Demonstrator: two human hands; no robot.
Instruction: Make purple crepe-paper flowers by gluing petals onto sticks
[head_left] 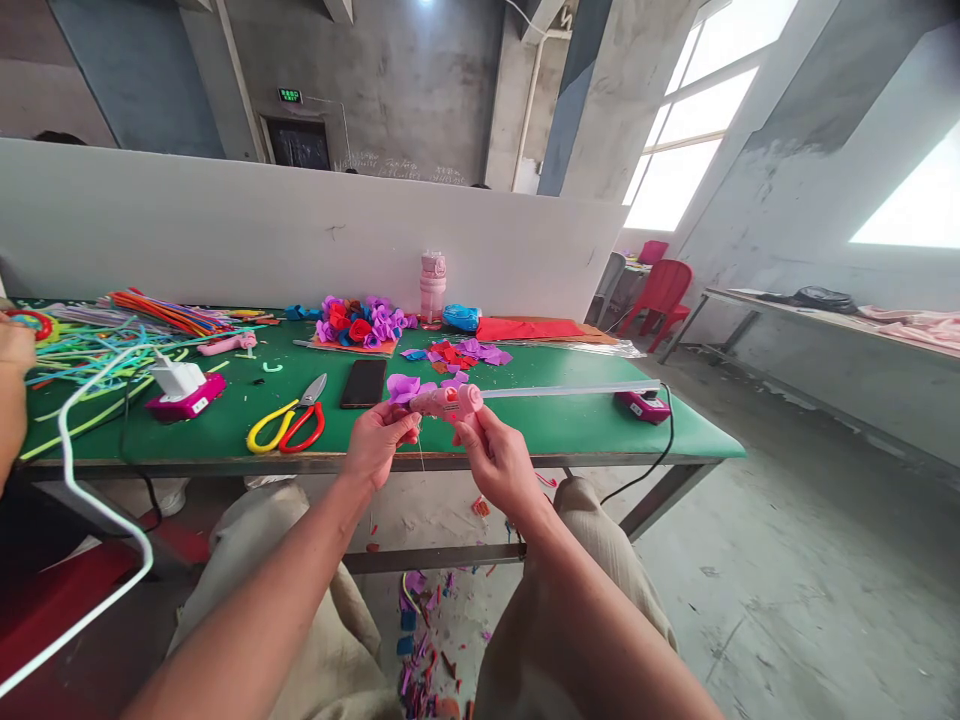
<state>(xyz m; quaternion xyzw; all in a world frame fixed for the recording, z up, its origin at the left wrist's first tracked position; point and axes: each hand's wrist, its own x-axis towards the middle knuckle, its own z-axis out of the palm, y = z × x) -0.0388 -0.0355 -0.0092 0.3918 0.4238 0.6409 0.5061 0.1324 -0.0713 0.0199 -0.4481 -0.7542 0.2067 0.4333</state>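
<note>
My right hand (499, 460) is closed around a pink glue gun (450, 402), which points left. A long clear glue stick (570, 389) runs out of its back end toward the right. My left hand (375, 445) pinches a purple flower (407, 388) at the gun's nozzle; its fingers partly hide what they grip. A thin thread hangs below the fingertips. Just behind my hands lie loose purple and red petals (454, 355). To the left of my left hand are a black phone (364, 384) and scissors (289, 425) with yellow and red handles.
The green table (217, 370) holds finished flowers (356, 322), a pink bottle (433, 288), red sheets (525, 329) and pink power sockets (643, 405). Pipe cleaners (97, 345) and another pink glue gun (229, 344) lie at left. Another person's hand (16, 340) shows at the left edge.
</note>
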